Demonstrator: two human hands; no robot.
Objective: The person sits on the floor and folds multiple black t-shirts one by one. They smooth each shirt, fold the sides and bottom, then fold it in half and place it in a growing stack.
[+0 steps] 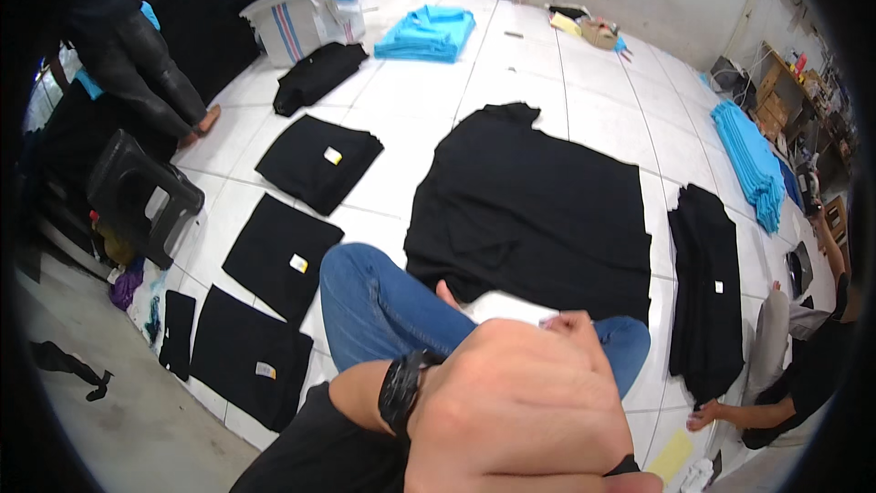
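Note:
A hand, apparently my left hand, looms very close to the camera with its back towards me; a black band is on the wrist. Its fingers are mostly hidden. Beyond it, what seems to be my right hand shows only bent fingers above my jeans. A white patch lies beside those fingers; I cannot tell whether it is floor or a sheet. In front of my crossed legs, a large black garment is spread on the white tiles. Neither hand plainly holds anything.
Folded black garments with stickers lie at left, near a black stool. A long black stack lies at right, where a co-worker's hand touches its end. Blue stacks lie farther off. Another person stands upper left.

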